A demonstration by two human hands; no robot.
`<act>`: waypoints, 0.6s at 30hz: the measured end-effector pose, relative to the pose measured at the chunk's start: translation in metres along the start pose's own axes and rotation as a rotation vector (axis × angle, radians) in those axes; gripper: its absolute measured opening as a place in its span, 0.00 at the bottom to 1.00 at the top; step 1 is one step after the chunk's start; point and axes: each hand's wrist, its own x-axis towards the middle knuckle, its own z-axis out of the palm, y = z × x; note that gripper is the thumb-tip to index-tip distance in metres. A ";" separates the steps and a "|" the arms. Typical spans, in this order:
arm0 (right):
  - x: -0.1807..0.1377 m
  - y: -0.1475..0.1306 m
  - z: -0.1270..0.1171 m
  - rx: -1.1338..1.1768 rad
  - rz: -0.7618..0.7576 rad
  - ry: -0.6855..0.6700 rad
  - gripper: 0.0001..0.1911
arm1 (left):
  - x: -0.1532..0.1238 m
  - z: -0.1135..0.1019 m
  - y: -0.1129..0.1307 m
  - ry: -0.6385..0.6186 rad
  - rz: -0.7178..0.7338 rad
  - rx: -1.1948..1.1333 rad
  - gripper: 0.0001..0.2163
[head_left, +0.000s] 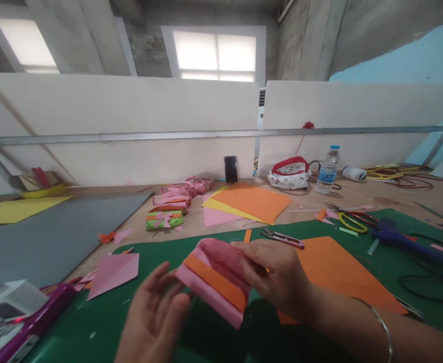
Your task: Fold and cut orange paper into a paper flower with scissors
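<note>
A folded pink paper pouch point(221, 282) with an orange strip across its front is held up over the green mat, tilted down to the right. My right hand point(277, 272) pinches it at its upper right edge, thumb and fingers closed on the paper. By its left edge is my left hand point(156, 312), fingers apart and curved; the fingertips are close to the paper, and I cannot tell whether they touch it. Behind the pouch, scissors with yellow and red handles point(352, 222) and small pink-handled thread snips point(283, 238) lie on the mat.
A green cutting mat point(104, 322) covers the near table. An orange sheet point(342, 272) lies at right, near a blue glue gun point(402, 239). Finished paper pieces point(164, 220) line up behind. A water bottle point(327, 171) and phone point(231, 169) stand farther back. A purple power strip point(36, 322) is at left.
</note>
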 end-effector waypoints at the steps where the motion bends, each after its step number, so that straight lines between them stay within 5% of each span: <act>1: -0.001 -0.002 0.001 0.003 -0.009 -0.001 0.11 | -0.006 0.007 -0.001 -0.065 -0.036 -0.098 0.34; 6: -0.005 -0.007 0.001 0.094 -0.072 -0.216 0.15 | -0.018 0.030 0.002 -0.193 -0.110 -0.276 0.45; 11: 0.002 -0.007 -0.007 0.253 0.040 -0.390 0.13 | -0.011 0.025 -0.005 -0.160 0.002 -0.174 0.40; 14: 0.002 -0.007 -0.006 0.282 0.113 -0.394 0.14 | -0.007 0.018 -0.014 -0.153 0.006 -0.140 0.38; 18: 0.000 -0.003 -0.003 0.315 0.250 -0.352 0.27 | -0.001 0.004 -0.017 -0.255 0.079 0.019 0.31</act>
